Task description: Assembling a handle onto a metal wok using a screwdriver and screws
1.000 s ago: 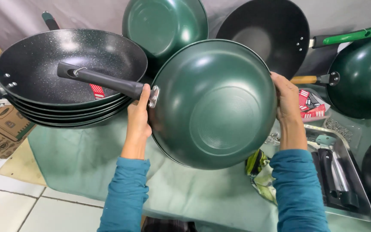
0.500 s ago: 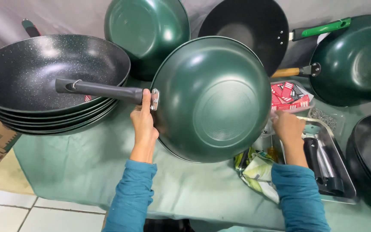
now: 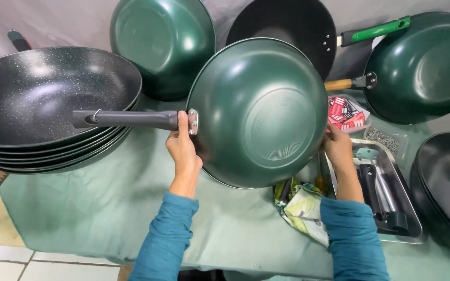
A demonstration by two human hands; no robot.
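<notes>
I hold a dark green wok [image 3: 259, 112] up on edge above the table, its rounded underside facing me and its black handle [image 3: 126, 119] pointing left. My left hand [image 3: 182, 148] grips the rim where the handle joins. At the wok's right edge my right hand [image 3: 338, 147] rests its fingers against the rim, low on that side. Both forearms are in teal sleeves.
A stack of black speckled woks [image 3: 48, 104] sits at the left. More green and black woks [image 3: 423, 65] lean at the back and right. A metal tray [image 3: 391, 208] with handles, a red patterned packet [image 3: 346, 113] and a crumpled wrapper [image 3: 300, 205] lie on the green tablecloth [image 3: 95, 208].
My right hand dropped from the wok's upper right rim towards the tray, then came back to the lower right rim. The wok stayed held by my left hand.
</notes>
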